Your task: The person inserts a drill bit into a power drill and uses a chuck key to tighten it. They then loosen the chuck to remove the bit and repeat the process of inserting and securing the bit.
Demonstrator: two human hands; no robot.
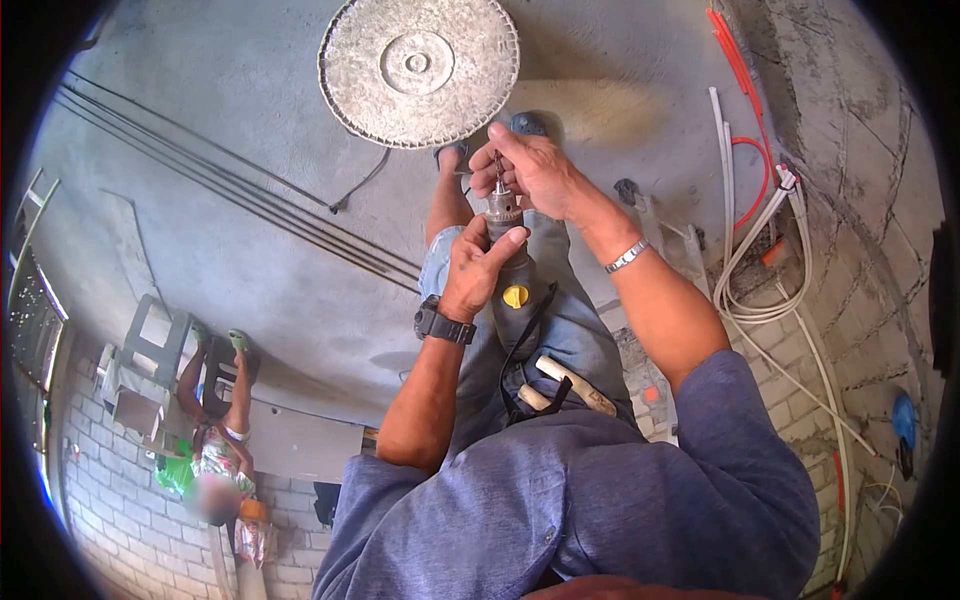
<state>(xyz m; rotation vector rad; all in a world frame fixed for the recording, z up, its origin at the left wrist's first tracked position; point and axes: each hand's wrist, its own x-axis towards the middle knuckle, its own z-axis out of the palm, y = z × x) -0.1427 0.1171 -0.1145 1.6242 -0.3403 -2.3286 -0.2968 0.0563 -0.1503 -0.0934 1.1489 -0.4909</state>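
Over your jeans [585, 340], left hand [478, 268] clenches the drill [514, 298] just below its chuck [503, 210]; right hand [532, 168] pinches a thin metal piece [497, 170] above the chuck.

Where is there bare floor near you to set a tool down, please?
Bare concrete floor lies between the rods and the seated person, and left of the disc. It is crowded by the wall, where pipes and cables run.
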